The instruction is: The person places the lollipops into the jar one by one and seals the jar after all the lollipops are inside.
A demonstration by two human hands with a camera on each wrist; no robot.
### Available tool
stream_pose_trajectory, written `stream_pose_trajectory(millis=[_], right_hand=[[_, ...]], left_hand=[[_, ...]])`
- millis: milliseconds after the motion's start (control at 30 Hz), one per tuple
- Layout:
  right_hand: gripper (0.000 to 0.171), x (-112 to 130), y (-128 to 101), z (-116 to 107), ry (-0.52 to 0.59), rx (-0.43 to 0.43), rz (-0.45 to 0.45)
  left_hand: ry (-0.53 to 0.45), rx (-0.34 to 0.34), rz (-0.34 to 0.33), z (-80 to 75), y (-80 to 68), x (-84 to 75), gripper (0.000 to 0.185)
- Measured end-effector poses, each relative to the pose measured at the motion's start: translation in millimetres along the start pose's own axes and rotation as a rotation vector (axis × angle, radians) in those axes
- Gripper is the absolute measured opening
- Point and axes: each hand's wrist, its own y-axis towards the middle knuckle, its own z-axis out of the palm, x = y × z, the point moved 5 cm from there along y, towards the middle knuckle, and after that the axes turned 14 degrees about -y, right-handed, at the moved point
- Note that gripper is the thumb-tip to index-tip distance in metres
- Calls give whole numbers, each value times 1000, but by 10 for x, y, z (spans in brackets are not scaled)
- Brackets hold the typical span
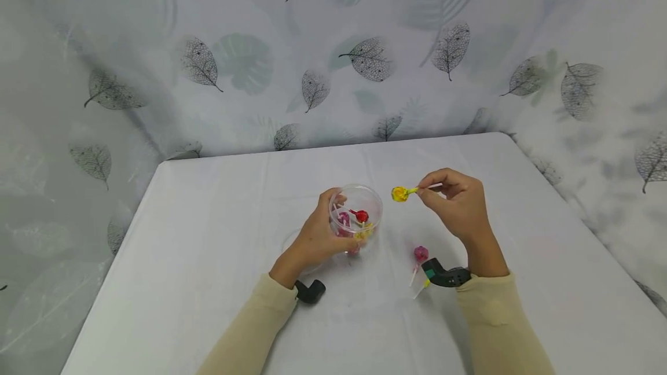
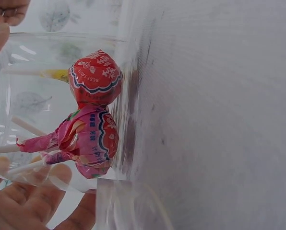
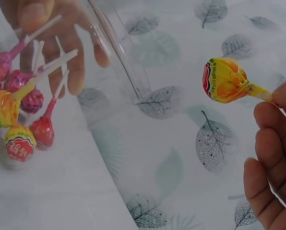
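Observation:
My left hand grips a clear round plastic tub, tilted, with fingers and thumb around its sides. Inside lie several wrapped lollipops, among them a red lollipop and a pink lollipop. The left wrist view shows red and pink wrappers close up through the clear wall. To the right of the tub's rim, my right hand pinches a yellow lollipop by its stick, the wrapped head pointing toward the tub. In the right wrist view that yellow lollipop is apart from the tub.
A loose pink lollipop and a yellow one lie on the white table beneath the right wrist. A faint clear disc lies partly hidden behind my left hand. Leaf-patterned curtains border the table.

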Motion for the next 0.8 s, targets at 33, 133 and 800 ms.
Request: stream_pose_trajectory(millis=[33, 133, 800], right_hand=[[25, 4, 3, 3, 4, 1, 0], [24, 18, 15, 24, 20, 14, -18], [19, 66, -35, 86, 6, 44, -39]], left_hand=[[3, 1, 3, 0, 4, -5, 111], [8, -1, 14, -5, 11, -18, 110], [21, -15, 0, 45, 10, -10, 110]])
